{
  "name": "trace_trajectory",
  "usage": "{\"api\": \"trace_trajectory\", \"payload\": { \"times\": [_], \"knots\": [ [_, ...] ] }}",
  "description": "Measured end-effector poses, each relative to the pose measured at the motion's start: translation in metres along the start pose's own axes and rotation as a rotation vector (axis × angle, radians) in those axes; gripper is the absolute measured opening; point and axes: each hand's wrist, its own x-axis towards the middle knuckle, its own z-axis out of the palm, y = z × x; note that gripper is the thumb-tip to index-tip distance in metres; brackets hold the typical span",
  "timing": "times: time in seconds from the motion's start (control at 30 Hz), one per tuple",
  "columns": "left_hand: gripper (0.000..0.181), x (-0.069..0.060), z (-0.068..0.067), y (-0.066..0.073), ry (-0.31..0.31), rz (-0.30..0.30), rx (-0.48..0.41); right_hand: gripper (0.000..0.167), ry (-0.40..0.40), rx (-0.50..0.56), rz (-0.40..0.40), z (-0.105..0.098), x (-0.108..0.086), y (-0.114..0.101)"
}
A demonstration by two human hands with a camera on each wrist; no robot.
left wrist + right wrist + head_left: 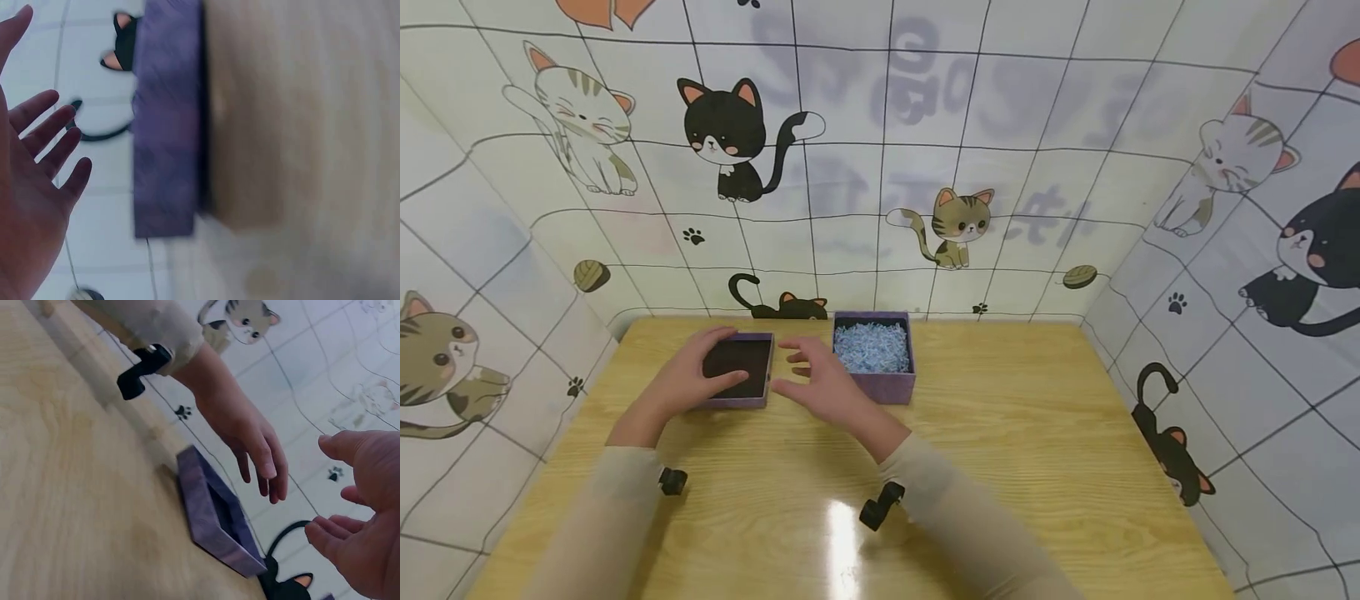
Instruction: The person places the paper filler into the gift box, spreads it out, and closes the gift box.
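A shallow purple box lid (pixel 737 355) with a dark inside lies hollow side up at the back left of the table. My left hand (pixel 688 379) hovers over its left part, thumb and fingers loosely spread. In the left wrist view, that hand (pixel 31 181) holds nothing and the lid's purple side (pixel 165 137) is apart from it. Just off the lid's right edge is my right hand (pixel 827 383), its fingers pointing left and slightly bent around nothing. To the right of the lid stands a purple box (pixel 887 388) filled with light blue paper shreds (pixel 872 348).
The wooden table (pixel 1015 467) extends to the front and right. Behind and at both sides hangs a white gridded cloth (pixel 850 183) with cartoon cats. Each sleeve carries a small black device, one at the left wrist (pixel 673 481) and one at the right (pixel 882 506).
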Motion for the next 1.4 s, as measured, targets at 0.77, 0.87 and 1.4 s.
{"api": "trace_trajectory", "payload": {
  "times": [0.77,0.87,1.4],
  "knots": [
    [0.131,-0.048,-0.009,-0.057,-0.107,-0.243,-0.205,0.112,0.061,-0.094,0.304,0.075,0.036,0.057],
    [0.130,-0.047,-0.009,-0.062,-0.123,-0.238,-0.234,0.114,0.057,-0.071,0.300,0.076,0.041,0.061],
    [0.125,-0.043,-0.011,-0.075,-0.178,-0.235,-0.235,0.111,0.043,-0.021,0.165,0.080,0.060,0.073]
  ]
}}
